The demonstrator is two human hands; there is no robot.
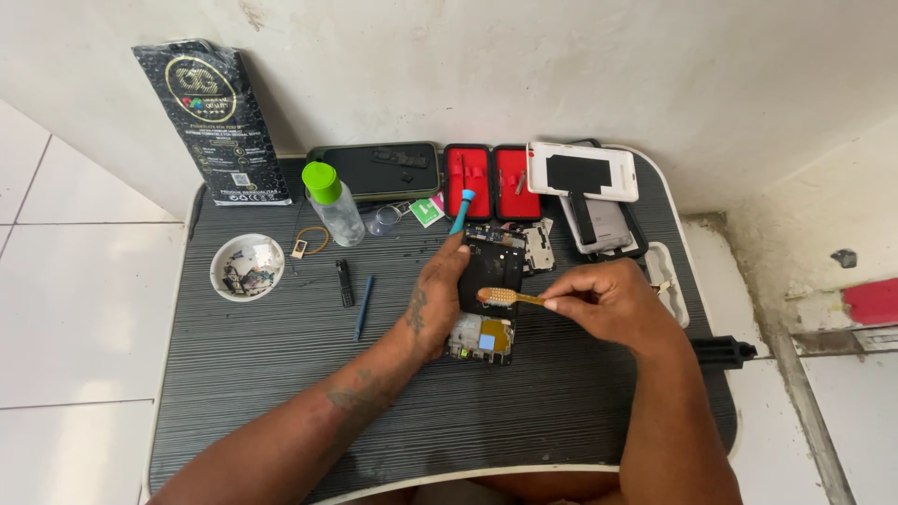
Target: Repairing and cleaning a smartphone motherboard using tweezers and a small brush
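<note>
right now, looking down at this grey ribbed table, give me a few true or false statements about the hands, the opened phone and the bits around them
1. The right hand holds a small brush with pale bristles over the opened black phone. True.
2. The left hand lies flat on the grey ribbed table, away from the phone. False: it grips the phone's left edge.
3. The clear bottle with a green cap lies on its side. False: it stands upright.
4. A small white round dish holding small parts sits at the table's left. True.
5. The red-lined case at the back is closed. False: it lies open.
</note>
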